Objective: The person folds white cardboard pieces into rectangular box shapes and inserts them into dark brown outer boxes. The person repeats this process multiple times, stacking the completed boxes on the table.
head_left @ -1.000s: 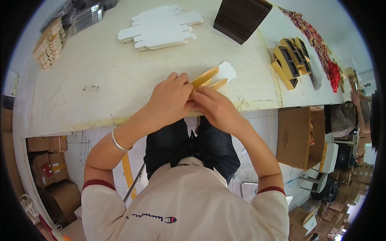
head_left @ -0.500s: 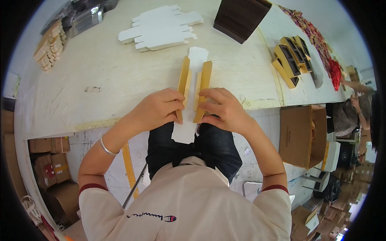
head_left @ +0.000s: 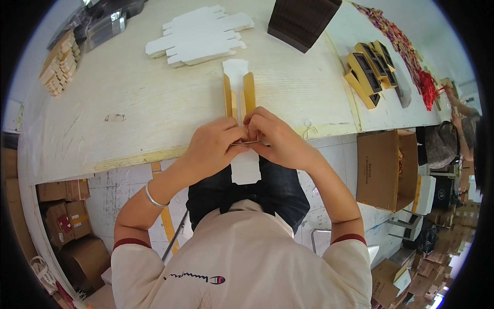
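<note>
A partly folded cardboard box [head_left: 249, 92], with gold side walls standing up and white end flaps, lies across the table's near edge with its near flap over my lap. At its near end, my left hand [head_left: 213, 141] pinches the left corner between thumb and fingers. Close beside it, my right hand [head_left: 278, 136] grips the right corner, its fingers curled and almost touching the left ones. The folded edges between the fingers are largely hidden. Beyond the box lies a stack of flat white box blanks [head_left: 200, 36].
Dark brown stacked trays [head_left: 303, 23] stand at the back. Gold boxes with dark inserts [head_left: 368, 74] sit to the right, near red ribbon [head_left: 427, 90] and another person's arm. Pale folded pieces [head_left: 62, 64] are piled at left. An open carton [head_left: 378, 170] stands below, right.
Both hands have come together from the side walls to the box's near end. The gold walls, earlier splayed apart, now stand closer and straighter. The view has shifted slightly.
</note>
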`<state>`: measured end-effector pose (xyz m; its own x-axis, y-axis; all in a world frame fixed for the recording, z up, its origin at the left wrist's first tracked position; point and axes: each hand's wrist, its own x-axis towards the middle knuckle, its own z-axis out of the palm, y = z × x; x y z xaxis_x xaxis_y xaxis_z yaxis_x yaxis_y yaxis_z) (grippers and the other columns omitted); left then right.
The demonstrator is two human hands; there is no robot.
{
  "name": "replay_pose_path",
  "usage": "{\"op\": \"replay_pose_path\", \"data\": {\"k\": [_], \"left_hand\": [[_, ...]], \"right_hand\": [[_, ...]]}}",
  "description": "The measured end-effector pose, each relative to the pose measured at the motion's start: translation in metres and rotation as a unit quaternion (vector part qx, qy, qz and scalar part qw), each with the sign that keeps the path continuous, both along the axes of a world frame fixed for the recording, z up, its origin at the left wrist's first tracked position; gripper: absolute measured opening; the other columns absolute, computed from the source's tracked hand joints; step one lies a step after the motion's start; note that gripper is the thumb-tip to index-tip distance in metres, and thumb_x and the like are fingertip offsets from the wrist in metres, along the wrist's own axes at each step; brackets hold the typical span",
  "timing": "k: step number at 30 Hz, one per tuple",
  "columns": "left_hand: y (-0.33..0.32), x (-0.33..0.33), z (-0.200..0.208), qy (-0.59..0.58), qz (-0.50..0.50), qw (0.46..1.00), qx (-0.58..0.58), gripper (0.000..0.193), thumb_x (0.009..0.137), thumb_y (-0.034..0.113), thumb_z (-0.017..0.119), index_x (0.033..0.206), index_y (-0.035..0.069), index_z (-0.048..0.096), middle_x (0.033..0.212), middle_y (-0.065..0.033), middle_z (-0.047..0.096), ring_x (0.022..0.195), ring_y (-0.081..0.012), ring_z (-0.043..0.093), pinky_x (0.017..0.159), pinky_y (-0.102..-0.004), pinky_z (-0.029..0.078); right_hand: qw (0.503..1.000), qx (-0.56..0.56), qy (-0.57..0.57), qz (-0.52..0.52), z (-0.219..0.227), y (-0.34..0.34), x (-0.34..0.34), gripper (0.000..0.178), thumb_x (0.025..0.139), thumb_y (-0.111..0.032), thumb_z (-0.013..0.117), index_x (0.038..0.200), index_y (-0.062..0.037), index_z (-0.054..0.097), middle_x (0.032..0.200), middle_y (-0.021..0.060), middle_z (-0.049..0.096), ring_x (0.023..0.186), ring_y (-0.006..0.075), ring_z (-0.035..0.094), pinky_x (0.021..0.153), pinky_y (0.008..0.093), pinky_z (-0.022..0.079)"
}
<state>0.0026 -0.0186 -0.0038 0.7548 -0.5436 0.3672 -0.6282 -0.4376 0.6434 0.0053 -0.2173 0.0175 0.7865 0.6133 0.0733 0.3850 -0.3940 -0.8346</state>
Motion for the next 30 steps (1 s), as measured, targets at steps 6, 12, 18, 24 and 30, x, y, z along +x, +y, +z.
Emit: {"op": "replay_pose_path", "data": {"k": [6,12,18,24,30], "left_hand": [[0.003,0.000,0.001,0.041,0.009,0.999,0.013,0.015,0.074,0.008,0.076,0.073,0.004,0.061,0.075,-0.0070,0.055,0.065,-0.0249,0.056,0.056,-0.0337,0.045],[0.012,0.008,0.020,0.239,-0.042,0.970,-0.031,0.032,0.081,0.029,0.075,0.092,0.002,0.059,0.082,-0.0072,0.059,0.070,-0.0173,0.058,0.062,-0.0283,0.047],[0.011,0.002,0.010,0.184,-0.025,0.981,-0.052,0.029,0.089,0.018,0.065,0.109,0.005,0.049,0.086,-0.0126,0.061,0.072,-0.0265,0.060,0.064,-0.0335,0.049],[-0.005,-0.007,0.000,-0.053,0.005,0.997,-0.060,0.036,0.086,0.006,0.061,0.117,0.007,0.043,0.113,-0.0152,0.054,0.081,-0.0368,0.061,0.066,-0.0404,0.050],[0.000,-0.003,-0.004,0.115,0.005,0.985,-0.132,0.038,0.084,0.002,0.063,0.116,0.006,0.044,0.117,-0.0136,0.051,0.079,-0.0324,0.062,0.063,-0.0376,0.050]], "right_hand": [[0.997,-0.031,-0.070,0.017,0.009,-0.011,-0.022,0.043,0.070,0.008,0.067,0.110,-0.0012,0.055,0.129,0.0190,0.046,0.109,0.0335,0.054,0.090,0.0366,0.048],[0.964,0.014,-0.261,-0.041,-0.024,-0.013,-0.030,0.033,0.072,0.006,0.068,0.103,-0.0006,0.059,0.113,0.0162,0.054,0.097,0.0305,0.057,0.080,0.0368,0.048],[0.966,0.184,-0.104,-0.149,-0.040,0.003,-0.023,0.022,0.080,0.006,0.064,0.100,-0.0003,0.055,0.091,0.0125,0.053,0.079,0.0241,0.053,0.068,0.0303,0.044],[0.960,0.115,-0.193,-0.170,-0.026,0.021,-0.031,0.052,0.075,0.013,0.059,0.122,-0.0014,0.044,0.106,0.0189,0.054,0.094,0.0373,0.056,0.080,0.0375,0.048],[0.948,0.119,-0.241,-0.168,-0.034,0.013,-0.031,0.051,0.073,0.014,0.063,0.121,-0.0012,0.052,0.118,0.0211,0.051,0.086,0.0335,0.060,0.072,0.0349,0.051]]}}
